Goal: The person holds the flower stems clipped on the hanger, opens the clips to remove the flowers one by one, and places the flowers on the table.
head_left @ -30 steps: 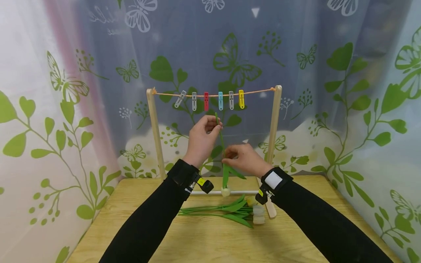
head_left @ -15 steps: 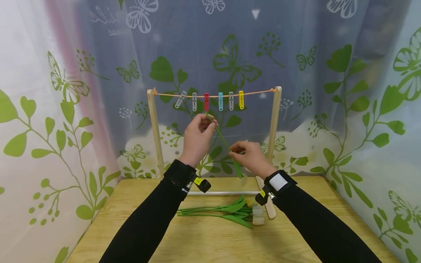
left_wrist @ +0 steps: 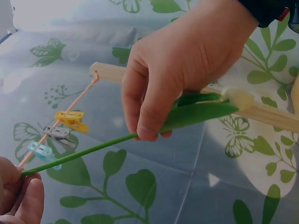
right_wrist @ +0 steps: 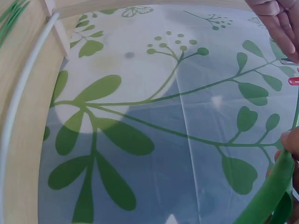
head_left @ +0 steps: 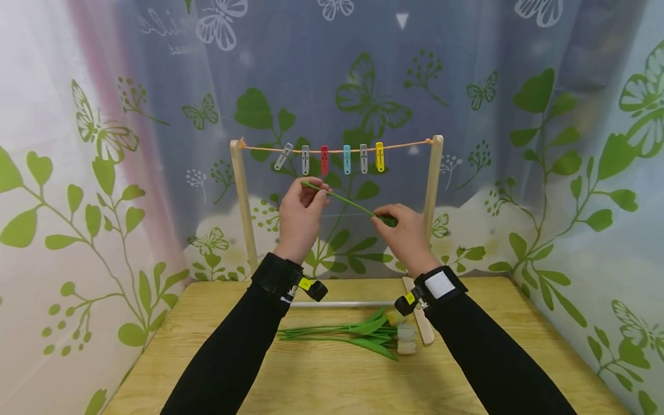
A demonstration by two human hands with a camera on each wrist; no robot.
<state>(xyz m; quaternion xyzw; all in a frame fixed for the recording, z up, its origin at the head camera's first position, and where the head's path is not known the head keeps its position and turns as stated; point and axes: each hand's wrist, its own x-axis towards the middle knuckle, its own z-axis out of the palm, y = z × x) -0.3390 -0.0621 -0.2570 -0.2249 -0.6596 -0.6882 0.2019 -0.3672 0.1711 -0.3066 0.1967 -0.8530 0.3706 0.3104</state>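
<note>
An artificial tulip is held between both hands below a line of clothespins. My left hand (head_left: 301, 219) pinches the free end of its green stem (head_left: 353, 203). My right hand (head_left: 407, 236) pinches the stem near the leaves. In the left wrist view the leaf (left_wrist: 198, 114) and pale flower head (left_wrist: 238, 98) stick out past the right hand; in the head view that hand hides the flower head. Several clothespins hang on an orange cord (head_left: 259, 149), among them a red clothespin (head_left: 324, 160) just above the left fingers, a blue clothespin (head_left: 347, 159) and a yellow clothespin (head_left: 380, 157).
The cord spans two wooden posts, a left post (head_left: 242, 202) and a right post (head_left: 433, 184). A white rod (head_left: 342, 304) runs low between them. Several more tulips (head_left: 358, 331) lie on the wooden table (head_left: 311, 386). Leaf-patterned curtain (head_left: 373, 69) surrounds the table.
The tulip has turned from hanging almost upright, flower down, to a shallow slant. My left hand moved left, while my right hand rose and moved right. The clothespins stayed in place.
</note>
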